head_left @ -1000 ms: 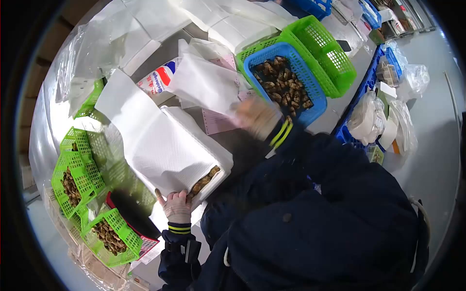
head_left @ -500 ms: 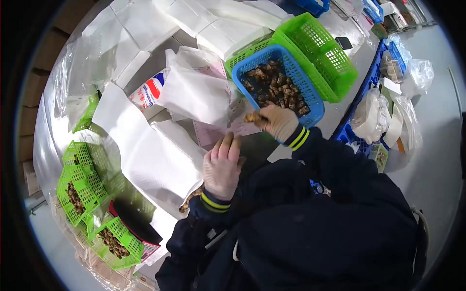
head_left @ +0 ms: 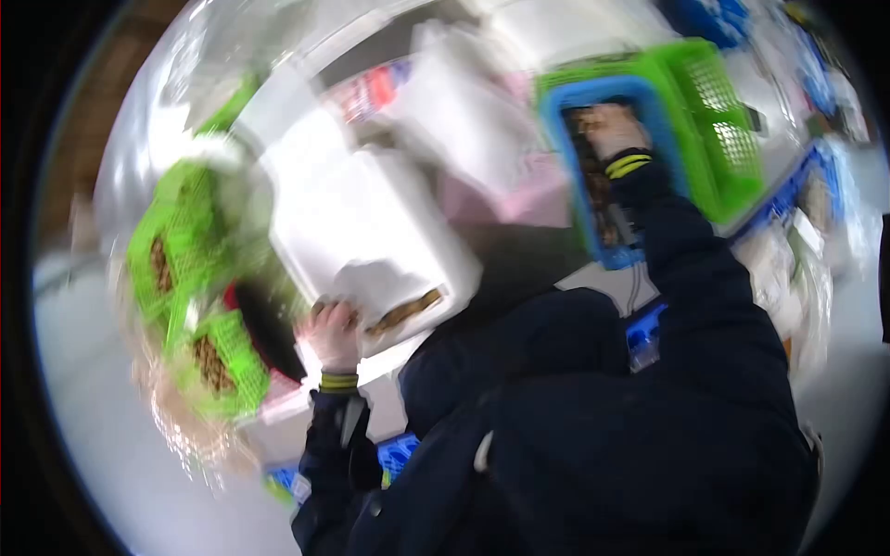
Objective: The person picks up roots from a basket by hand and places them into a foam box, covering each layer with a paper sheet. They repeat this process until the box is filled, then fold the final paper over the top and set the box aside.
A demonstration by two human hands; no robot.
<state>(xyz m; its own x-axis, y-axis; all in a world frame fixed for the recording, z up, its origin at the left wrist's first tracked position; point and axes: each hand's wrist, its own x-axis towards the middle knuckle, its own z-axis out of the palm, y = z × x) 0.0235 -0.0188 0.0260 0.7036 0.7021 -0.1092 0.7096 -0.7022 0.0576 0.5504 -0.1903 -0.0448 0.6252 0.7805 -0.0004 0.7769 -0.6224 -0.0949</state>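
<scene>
My left hand is over the left side of the white paper, beside a row of brown knobbly pieces. Its fingers look curled, but blur hides what is in them. Far to the right, my right hand reaches into a blue basket. Its fingertips are down among more brown knobbly pieces; motion smears them, so their grip does not show. The row of pieces lies along the near edge of a white paper-lined tray or stack.
Green baskets adjoin the blue one. More green baskets holding brown pieces stand at the left, beside a dark red-edged box. White sheets and pink paper cover the middle. Plastic bags hang at the right.
My left hand has moved left and nearer, uncovering the row of brown pieces. My right hand has gone from the blue basket's near edge into it. The whole view has shifted and blurred.
</scene>
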